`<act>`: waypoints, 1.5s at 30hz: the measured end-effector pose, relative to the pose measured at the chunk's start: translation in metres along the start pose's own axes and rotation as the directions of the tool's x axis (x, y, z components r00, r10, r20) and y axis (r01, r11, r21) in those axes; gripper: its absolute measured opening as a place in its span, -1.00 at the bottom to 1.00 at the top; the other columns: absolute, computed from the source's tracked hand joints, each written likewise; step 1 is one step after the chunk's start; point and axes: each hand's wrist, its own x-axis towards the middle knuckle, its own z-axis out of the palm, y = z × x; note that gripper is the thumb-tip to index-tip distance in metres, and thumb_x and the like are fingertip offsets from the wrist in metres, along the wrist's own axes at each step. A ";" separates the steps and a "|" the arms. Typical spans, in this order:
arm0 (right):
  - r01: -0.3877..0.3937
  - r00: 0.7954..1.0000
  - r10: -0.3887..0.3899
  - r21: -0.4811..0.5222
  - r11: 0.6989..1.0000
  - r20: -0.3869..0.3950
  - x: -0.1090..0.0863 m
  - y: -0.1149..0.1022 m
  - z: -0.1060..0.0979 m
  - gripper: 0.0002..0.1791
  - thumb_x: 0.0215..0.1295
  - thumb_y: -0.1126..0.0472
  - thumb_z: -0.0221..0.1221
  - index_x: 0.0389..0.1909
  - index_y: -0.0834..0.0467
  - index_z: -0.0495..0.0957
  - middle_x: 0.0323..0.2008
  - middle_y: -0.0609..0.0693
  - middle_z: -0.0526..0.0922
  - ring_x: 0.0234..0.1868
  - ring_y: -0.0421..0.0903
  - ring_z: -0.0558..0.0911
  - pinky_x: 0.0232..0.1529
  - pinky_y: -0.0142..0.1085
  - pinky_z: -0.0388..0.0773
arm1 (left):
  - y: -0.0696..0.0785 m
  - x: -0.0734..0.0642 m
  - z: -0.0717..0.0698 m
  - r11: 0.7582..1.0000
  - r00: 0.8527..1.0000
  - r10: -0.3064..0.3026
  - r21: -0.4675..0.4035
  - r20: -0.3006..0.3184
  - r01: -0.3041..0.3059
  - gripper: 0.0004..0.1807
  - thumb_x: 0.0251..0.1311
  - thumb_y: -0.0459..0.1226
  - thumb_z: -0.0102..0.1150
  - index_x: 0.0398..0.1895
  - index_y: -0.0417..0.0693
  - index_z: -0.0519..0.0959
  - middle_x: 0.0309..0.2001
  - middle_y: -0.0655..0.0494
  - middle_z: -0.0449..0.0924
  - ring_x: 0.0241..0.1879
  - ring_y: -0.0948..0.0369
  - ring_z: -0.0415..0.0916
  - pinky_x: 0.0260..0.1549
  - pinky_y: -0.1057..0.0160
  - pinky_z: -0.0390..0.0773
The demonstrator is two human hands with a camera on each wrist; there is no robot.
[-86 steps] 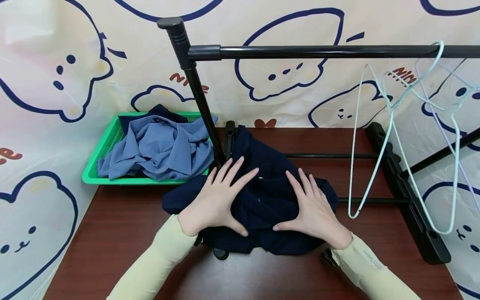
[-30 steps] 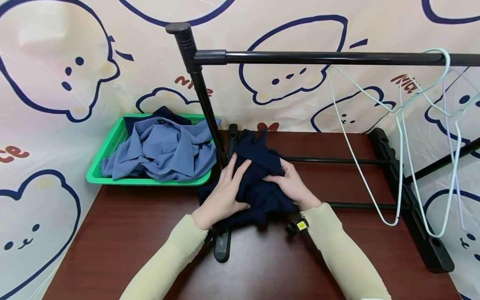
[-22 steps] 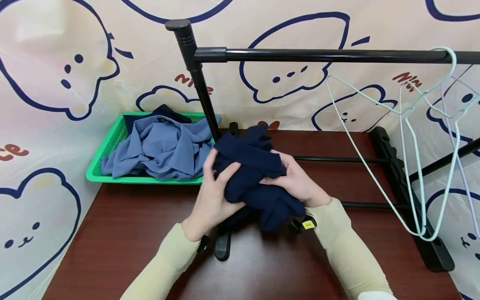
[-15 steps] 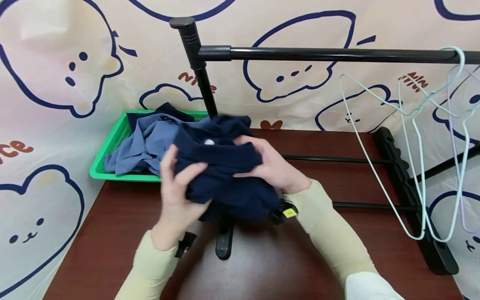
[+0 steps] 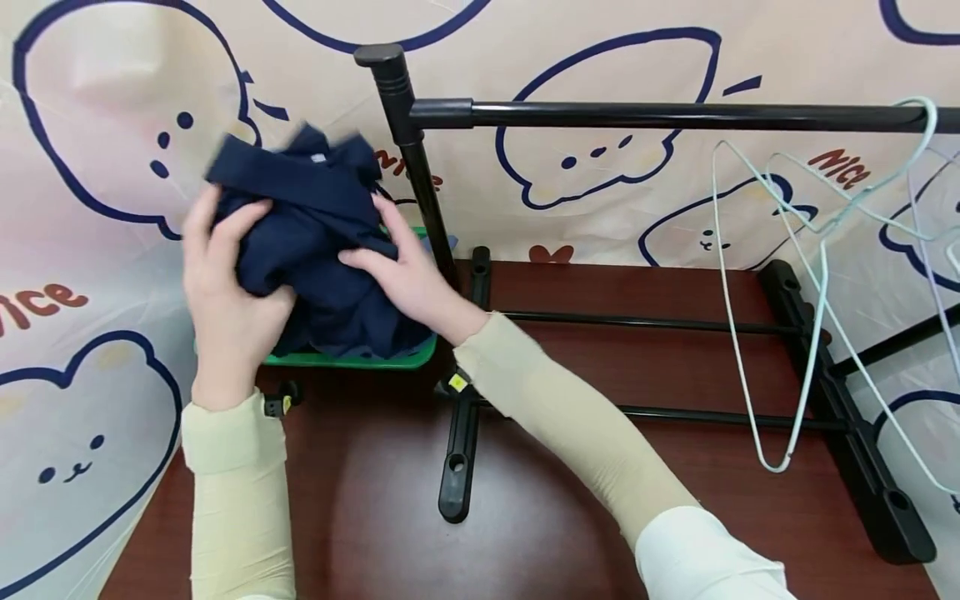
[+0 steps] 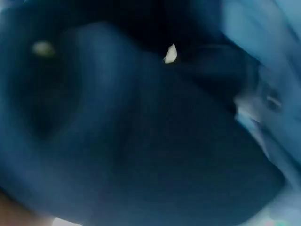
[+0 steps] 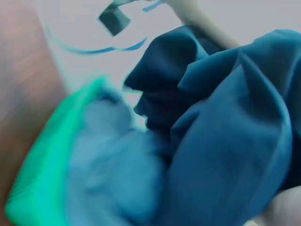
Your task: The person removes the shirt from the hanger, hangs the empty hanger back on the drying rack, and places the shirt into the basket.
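Observation:
A bundled navy garment (image 5: 315,242) is held up between both hands, over the green basket (image 5: 408,360) at the left. My left hand (image 5: 232,292) grips its left side, the thumb in front. On the other side my right hand (image 5: 412,275) pinches the cloth between thumb and fingers. Folds of the same garment (image 7: 225,141) fill much of the right wrist view, beside blurred light blue cloth (image 7: 117,174) in the basket. In the head view the bundle hides most of the basket and what lies in it. The left wrist view is mostly dark, blurred cloth.
A black garment rack stands on the brown table (image 5: 375,483); its post (image 5: 420,183) rises just right of the basket. Pale green hangers (image 5: 821,242) hang from its top bar (image 5: 660,117) at the right. A rack foot (image 5: 457,475) lies near the middle. Behind hangs a printed curtain.
The navy garment lay spread under flat hands by the rack foot. Both hands gathered it into a bundle, lifted it and carried it left, over the green basket.

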 end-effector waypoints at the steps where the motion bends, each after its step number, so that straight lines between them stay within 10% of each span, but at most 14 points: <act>1: -0.059 0.998 0.058 -0.066 0.996 -0.018 0.001 0.014 0.003 -0.23 0.29 0.07 0.16 0.44 -0.06 0.01 0.33 -0.16 0.14 0.28 -0.30 0.17 0.22 -0.35 0.13 | -0.015 -0.004 0.003 0.997 0.992 -0.062 0.062 0.112 0.056 -0.29 -0.29 -0.47 0.14 0.14 0.05 0.52 0.35 -0.02 0.17 0.31 -0.01 0.06 0.23 -0.02 0.08; 2: -0.122 0.992 0.117 -0.147 0.982 -0.042 0.001 0.027 0.005 -0.19 0.29 -0.04 0.13 0.46 -0.09 -0.07 0.38 -0.15 0.03 0.34 -0.27 0.08 0.26 -0.31 0.08 | -0.028 -0.009 0.005 0.986 0.963 -0.139 0.128 0.231 0.111 -0.19 -0.26 -0.48 0.19 0.25 0.13 0.43 0.40 -0.03 0.06 0.35 -0.06 -0.04 0.23 -0.11 0.01; 4: -0.232 0.972 0.211 -0.315 0.920 -0.099 -0.002 0.050 0.007 -0.09 0.26 -0.23 0.06 0.48 -0.14 -0.25 0.44 -0.11 -0.18 0.40 -0.21 -0.11 0.31 -0.21 -0.03 | -0.045 -0.018 0.009 0.947 0.855 -0.294 0.252 0.428 0.199 -0.07 -0.16 -0.42 0.25 0.40 0.25 0.22 0.46 -0.06 -0.15 0.37 -0.18 -0.23 0.18 -0.31 -0.11; 7: -0.281 0.959 0.229 -0.480 0.831 -0.165 -0.008 0.067 0.009 0.03 0.21 -0.34 0.02 0.44 -0.17 -0.47 0.45 -0.08 -0.41 0.41 -0.15 -0.31 0.33 -0.13 -0.14 | -0.057 -0.024 0.007 0.920 0.723 -0.388 0.286 0.572 0.267 -0.05 0.00 -0.30 0.23 0.46 0.34 0.01 0.47 -0.08 -0.32 0.36 -0.25 -0.38 0.11 -0.42 -0.21; 8: -0.253 0.966 0.188 -0.515 0.819 -0.177 -0.009 0.067 0.010 0.06 0.21 -0.33 0.03 0.43 -0.15 -0.51 0.45 -0.08 -0.45 0.41 -0.16 -0.35 0.34 -0.13 -0.17 | -0.057 -0.023 0.004 0.922 0.718 -0.386 0.253 0.579 0.292 -0.07 0.03 -0.27 0.21 0.46 0.37 0.00 0.47 -0.04 -0.33 0.38 -0.21 -0.38 0.13 -0.40 -0.23; 11: -0.070 0.990 -0.023 -0.623 0.779 -0.140 -0.013 0.054 0.013 0.08 0.22 -0.26 0.07 0.43 -0.10 -0.52 0.43 -0.09 -0.53 0.40 -0.18 -0.42 0.34 -0.16 -0.26 | -0.054 -0.016 -0.004 0.935 0.790 -0.347 0.126 0.505 0.330 -0.18 0.10 -0.20 0.19 0.43 0.41 0.08 0.47 0.08 -0.26 0.41 -0.01 -0.34 0.24 -0.20 -0.26; 13: 0.073 0.984 -0.169 -0.720 0.690 -0.063 -0.015 0.042 0.016 0.05 0.23 -0.20 0.10 0.47 -0.04 -0.42 0.44 -0.06 -0.53 0.40 -0.12 -0.45 0.34 -0.14 -0.33 | -0.050 -0.011 -0.004 0.936 0.828 -0.345 0.102 0.441 0.336 -0.29 0.20 -0.11 0.12 0.40 0.49 0.11 0.47 0.19 -0.26 0.41 0.09 -0.38 0.24 -0.16 -0.35; 15: 0.168 0.972 -0.233 -0.805 0.569 0.038 -0.016 0.035 0.018 -0.02 0.25 -0.19 0.08 0.48 -0.01 -0.29 0.44 -0.02 -0.50 0.40 -0.05 -0.48 0.33 -0.12 -0.39 | -0.049 -0.008 0.000 0.929 0.829 -0.368 0.148 0.420 0.338 -0.37 0.29 0.00 0.00 0.40 0.56 0.08 0.47 0.26 -0.33 0.40 0.12 -0.49 0.19 -0.22 -0.49; 17: 0.200 0.974 -0.192 -0.862 0.466 0.122 -0.018 0.036 0.020 -0.09 0.27 -0.22 0.03 0.48 -0.03 -0.19 0.45 -0.01 -0.44 0.40 0.02 -0.46 0.33 -0.08 -0.37 | -0.053 -0.009 0.008 0.917 0.797 -0.396 0.241 0.456 0.317 -0.40 0.32 0.11 -0.14 0.41 0.57 0.00 0.47 0.24 -0.43 0.39 0.04 -0.62 0.05 -0.35 -0.62; 24: 0.094 0.960 0.224 -0.944 0.315 0.170 -0.019 0.080 0.019 -0.17 0.26 -0.38 -0.13 0.47 -0.17 -0.11 0.46 -0.08 -0.32 0.42 0.12 -0.19 0.31 0.03 -0.11 | -0.085 -0.037 0.038 0.846 0.565 -0.515 0.488 0.645 0.216 -0.20 0.15 0.39 -0.32 0.45 0.48 -0.15 0.45 -0.02 -0.57 0.31 -0.25 -0.74 -0.24 -0.57 -0.59; 31: 0.083 0.919 0.370 -0.985 0.150 0.134 -0.014 0.101 0.022 -0.20 0.24 -0.41 -0.15 0.46 -0.23 -0.05 0.46 -0.10 -0.19 0.40 0.08 -0.02 0.31 -0.05 -0.05 | -0.112 -0.060 0.061 0.823 0.494 -0.551 0.538 0.673 0.185 -0.12 0.05 0.48 -0.33 0.45 0.49 -0.13 0.47 -0.09 -0.40 0.34 -0.29 -0.56 -0.17 -0.60 -0.43; 34: 0.085 0.913 0.390 -0.990 0.112 0.123 -0.015 0.108 0.022 -0.20 0.23 -0.41 -0.13 0.45 -0.23 -0.03 0.46 -0.10 -0.17 0.40 0.06 0.00 0.31 -0.09 -0.06 | -0.113 -0.065 0.066 0.818 0.495 -0.556 0.546 0.668 0.182 -0.11 0.04 0.47 -0.30 0.45 0.47 -0.10 0.46 -0.12 -0.34 0.34 -0.30 -0.51 -0.15 -0.60 -0.40; 41: 0.067 0.933 0.344 -0.991 0.118 0.104 -0.015 0.114 0.021 -0.19 0.22 -0.40 -0.09 0.45 -0.23 -0.01 0.46 -0.11 -0.16 0.39 0.07 -0.01 0.31 -0.07 -0.08 | -0.109 -0.070 0.069 0.821 0.615 -0.530 0.535 0.584 0.200 -0.17 0.03 0.46 -0.23 0.42 0.55 0.00 0.47 -0.06 -0.22 0.37 -0.26 -0.39 -0.10 -0.57 -0.40; 45: 0.069 0.939 0.326 -0.988 0.137 0.111 -0.015 0.116 0.021 -0.20 0.22 -0.41 -0.11 0.45 -0.24 -0.03 0.46 -0.12 -0.19 0.40 0.07 -0.03 0.31 -0.07 -0.11 | -0.110 -0.070 0.068 0.821 0.627 -0.532 0.528 0.569 0.218 -0.18 0.04 0.46 -0.23 0.41 0.56 0.00 0.47 -0.04 -0.23 0.37 -0.25 -0.39 -0.10 -0.57 -0.40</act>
